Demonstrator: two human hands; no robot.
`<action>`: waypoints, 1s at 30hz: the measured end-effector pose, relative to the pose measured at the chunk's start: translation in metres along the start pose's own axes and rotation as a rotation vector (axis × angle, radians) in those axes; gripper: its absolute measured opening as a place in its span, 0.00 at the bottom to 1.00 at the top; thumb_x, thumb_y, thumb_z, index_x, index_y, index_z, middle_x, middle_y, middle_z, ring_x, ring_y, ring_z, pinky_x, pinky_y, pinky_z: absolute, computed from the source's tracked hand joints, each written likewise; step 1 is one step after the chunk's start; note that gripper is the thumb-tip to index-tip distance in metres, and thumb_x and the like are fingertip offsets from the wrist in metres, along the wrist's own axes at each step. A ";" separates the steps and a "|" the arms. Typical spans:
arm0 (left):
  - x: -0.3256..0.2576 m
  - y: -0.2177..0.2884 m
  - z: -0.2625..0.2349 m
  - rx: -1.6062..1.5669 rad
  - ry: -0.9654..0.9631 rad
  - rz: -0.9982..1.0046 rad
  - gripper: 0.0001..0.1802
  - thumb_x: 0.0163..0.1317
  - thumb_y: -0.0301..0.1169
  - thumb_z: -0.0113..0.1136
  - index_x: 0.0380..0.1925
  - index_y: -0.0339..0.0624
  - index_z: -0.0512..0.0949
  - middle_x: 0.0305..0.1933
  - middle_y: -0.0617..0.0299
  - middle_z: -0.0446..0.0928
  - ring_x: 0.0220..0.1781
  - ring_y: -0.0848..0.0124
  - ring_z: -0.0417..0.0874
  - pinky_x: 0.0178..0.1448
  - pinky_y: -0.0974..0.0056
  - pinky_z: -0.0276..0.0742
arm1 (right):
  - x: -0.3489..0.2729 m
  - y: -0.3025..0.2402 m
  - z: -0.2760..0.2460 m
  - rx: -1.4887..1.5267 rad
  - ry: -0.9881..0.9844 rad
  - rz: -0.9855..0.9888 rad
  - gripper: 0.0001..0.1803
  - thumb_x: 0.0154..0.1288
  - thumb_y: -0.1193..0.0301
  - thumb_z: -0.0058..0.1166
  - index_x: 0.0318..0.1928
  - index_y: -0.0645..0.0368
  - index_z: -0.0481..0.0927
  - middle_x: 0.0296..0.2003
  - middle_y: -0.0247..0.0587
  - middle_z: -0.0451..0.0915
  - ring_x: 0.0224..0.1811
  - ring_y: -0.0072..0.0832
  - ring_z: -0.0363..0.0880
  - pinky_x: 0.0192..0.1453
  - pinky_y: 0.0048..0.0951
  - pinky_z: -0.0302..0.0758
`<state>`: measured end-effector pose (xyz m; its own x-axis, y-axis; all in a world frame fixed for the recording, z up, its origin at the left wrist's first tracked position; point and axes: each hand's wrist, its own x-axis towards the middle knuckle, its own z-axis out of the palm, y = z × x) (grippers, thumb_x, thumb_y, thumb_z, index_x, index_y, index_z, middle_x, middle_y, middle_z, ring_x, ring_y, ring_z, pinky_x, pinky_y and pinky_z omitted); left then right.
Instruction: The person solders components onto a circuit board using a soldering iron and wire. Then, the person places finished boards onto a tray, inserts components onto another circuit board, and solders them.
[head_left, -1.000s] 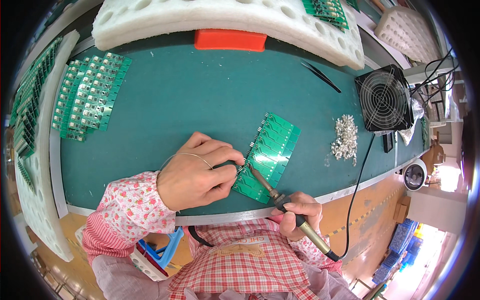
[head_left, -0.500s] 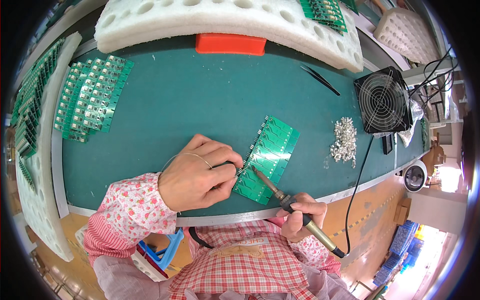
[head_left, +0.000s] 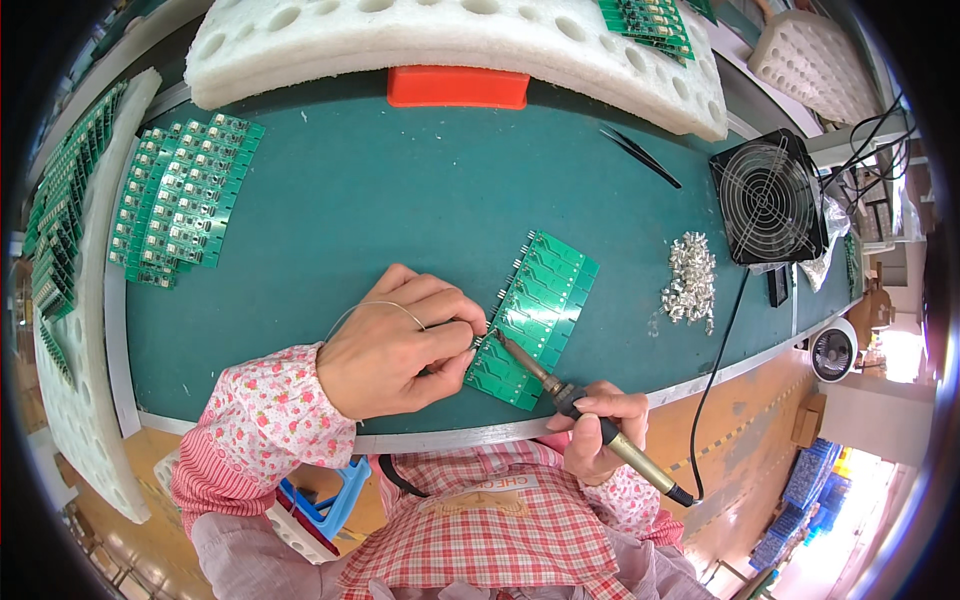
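A green circuit board panel [head_left: 550,297] lies at a slant on the bench, with a row of pins along its left edge. My right hand [head_left: 605,432] grips a soldering iron [head_left: 634,456] by its handle, and the iron's dark tip sits at the panel's left edge, close to my left fingertips. My left hand [head_left: 395,350] is closed in a pinch beside that edge. A thin solder wire [head_left: 385,303] loops over its back and runs into the fingers. Whatever else those fingers enclose is hidden.
Boards [head_left: 190,195] lie stacked at left beside a white foam rack [head_left: 85,420]. Another foam block [head_left: 450,40] and a red bin [head_left: 458,88] stand at the back. Rightward are black tweezers [head_left: 642,158], small silvery parts [head_left: 690,280], a fan [head_left: 768,198] and the iron's cord [head_left: 712,385].
The iron's tip has shifted slightly left, closer to the pins and my left fingers. My left hand stays almost in place, and the panel has not visibly moved.
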<state>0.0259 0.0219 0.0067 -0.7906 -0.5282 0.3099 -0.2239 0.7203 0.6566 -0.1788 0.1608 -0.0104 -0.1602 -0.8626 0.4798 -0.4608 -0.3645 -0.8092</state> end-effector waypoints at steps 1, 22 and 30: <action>0.000 -0.001 0.000 -0.001 -0.005 -0.004 0.11 0.44 0.25 0.61 0.16 0.43 0.67 0.41 0.67 0.78 0.42 0.64 0.77 0.45 0.60 0.66 | 0.001 -0.002 0.000 0.016 0.010 0.041 0.11 0.67 0.67 0.46 0.36 0.62 0.66 0.12 0.34 0.73 0.12 0.19 0.68 0.22 0.21 0.65; 0.001 -0.003 0.002 -0.027 0.025 -0.009 0.05 0.49 0.27 0.60 0.22 0.44 0.72 0.35 0.67 0.76 0.39 0.67 0.75 0.44 0.62 0.63 | 0.001 0.001 0.002 0.022 0.114 0.032 0.10 0.66 0.68 0.45 0.35 0.63 0.66 0.10 0.31 0.70 0.11 0.17 0.65 0.20 0.19 0.61; 0.001 -0.002 0.001 -0.038 0.018 -0.026 0.06 0.45 0.25 0.60 0.20 0.43 0.72 0.37 0.68 0.77 0.37 0.67 0.74 0.43 0.63 0.63 | 0.001 -0.002 -0.006 0.075 -0.023 0.110 0.09 0.64 0.71 0.52 0.39 0.62 0.69 0.18 0.38 0.76 0.18 0.21 0.77 0.23 0.21 0.73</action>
<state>0.0251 0.0204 0.0054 -0.7742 -0.5547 0.3048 -0.2221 0.6891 0.6898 -0.1835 0.1631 -0.0059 -0.1857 -0.9064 0.3793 -0.3747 -0.2916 -0.8801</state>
